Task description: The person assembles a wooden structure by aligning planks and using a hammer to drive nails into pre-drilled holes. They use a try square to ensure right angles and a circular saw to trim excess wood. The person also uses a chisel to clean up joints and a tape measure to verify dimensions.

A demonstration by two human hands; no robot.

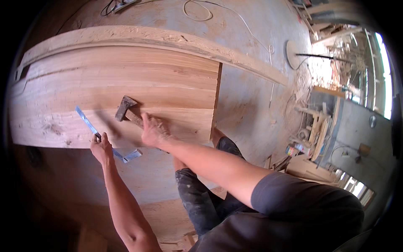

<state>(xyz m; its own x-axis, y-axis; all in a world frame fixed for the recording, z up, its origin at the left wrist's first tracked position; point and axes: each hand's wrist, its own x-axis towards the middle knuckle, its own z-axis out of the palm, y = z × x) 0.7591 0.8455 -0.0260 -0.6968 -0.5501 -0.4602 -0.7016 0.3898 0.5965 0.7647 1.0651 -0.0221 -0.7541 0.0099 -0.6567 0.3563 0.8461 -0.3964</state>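
A wide pale plank panel lies before me, its right end cut square. My left hand is at its near edge, fingers closed round a metal square. The square's long blade reaches up over the wood, and its short leg hangs past the edge below the hand. My right hand is closed on the wooden handle of a hatchet, whose rusty, dark head rests on or just above the panel, right of the square. Part of the handle is hidden under my fingers.
A long raw timber runs along the panel's far side and past its right end. Beyond lies a white cable on the dusty floor. A round-based stand, wood scraps and a grey cabinet are at right. My knees are close to the near edge.
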